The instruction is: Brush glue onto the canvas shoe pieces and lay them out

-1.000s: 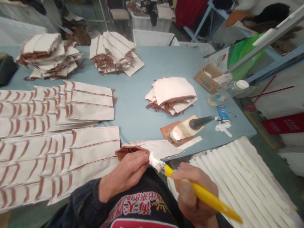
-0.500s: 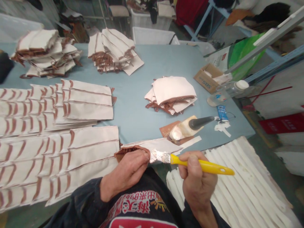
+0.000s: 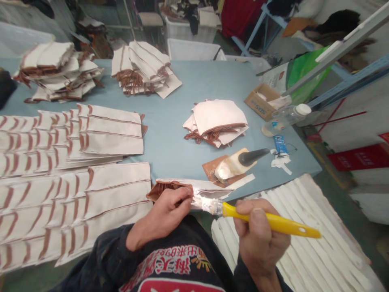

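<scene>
In my right hand [image 3: 263,239] is a brush with a yellow handle [image 3: 282,225], gripped between thumb and fingers. Its bristles [image 3: 208,205], coated in white paste, touch the edge of a folded cream-and-brown piece [image 3: 209,185] at the table's front edge. My left hand [image 3: 165,215] is closed on that piece, pinching its brown edge near the bristle tip. The piece's brown inner side [image 3: 164,187] gapes open beyond my left fingers. Just behind lies a pale container [image 3: 232,166] with a black, tapering end, resting on a brown scrap [image 3: 209,164].
Overlapping rows of cream pieces [image 3: 115,176] cover the table's left side. Stacks of similar pieces [image 3: 220,115] [image 3: 142,65] [image 3: 54,77] stand farther back. A plastic bottle [image 3: 284,119] and small cardboard box [image 3: 263,101] sit at right. White strips [image 3: 304,211] lie front right.
My right hand and the brush have moved right and slightly down, the handle's tail swinging lower. My left hand still pinches the piece. The whole view has shifted slightly.
</scene>
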Motion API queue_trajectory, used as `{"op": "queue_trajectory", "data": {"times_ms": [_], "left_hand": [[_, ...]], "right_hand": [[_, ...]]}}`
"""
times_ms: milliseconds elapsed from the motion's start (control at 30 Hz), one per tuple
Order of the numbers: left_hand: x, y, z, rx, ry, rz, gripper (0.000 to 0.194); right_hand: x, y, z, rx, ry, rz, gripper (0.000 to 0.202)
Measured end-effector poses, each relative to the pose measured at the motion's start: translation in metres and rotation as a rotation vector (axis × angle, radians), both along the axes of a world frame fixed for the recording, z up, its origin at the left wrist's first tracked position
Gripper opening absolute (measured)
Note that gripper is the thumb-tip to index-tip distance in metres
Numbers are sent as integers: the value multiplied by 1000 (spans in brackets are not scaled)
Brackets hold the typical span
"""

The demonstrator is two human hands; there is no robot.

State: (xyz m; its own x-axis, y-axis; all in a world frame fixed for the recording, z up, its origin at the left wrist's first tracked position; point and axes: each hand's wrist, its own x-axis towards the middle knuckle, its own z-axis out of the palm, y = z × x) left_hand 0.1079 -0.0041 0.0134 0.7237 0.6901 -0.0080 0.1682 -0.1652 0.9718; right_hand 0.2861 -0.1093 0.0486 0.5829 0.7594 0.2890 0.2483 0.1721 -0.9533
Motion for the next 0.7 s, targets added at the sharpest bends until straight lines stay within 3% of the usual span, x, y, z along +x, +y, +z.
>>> {"op": "queue_trajectory", "data": {"times_ms": [200, 300, 500, 700], "left_hand": [[7, 17, 24, -391, -7, 40, 29], [8, 17, 28, -549, -45, -11, 27], [5, 5, 17, -736, -85, 12, 35], [1, 4, 9, -826, -101, 16, 38]], "right_hand": [[16, 16, 5, 56, 10, 22, 34], [20, 20, 1, 87, -166, 42, 28], [28, 26, -10, 167, -507, 153, 21], [29, 14, -4, 241, -338, 55, 26]]}}
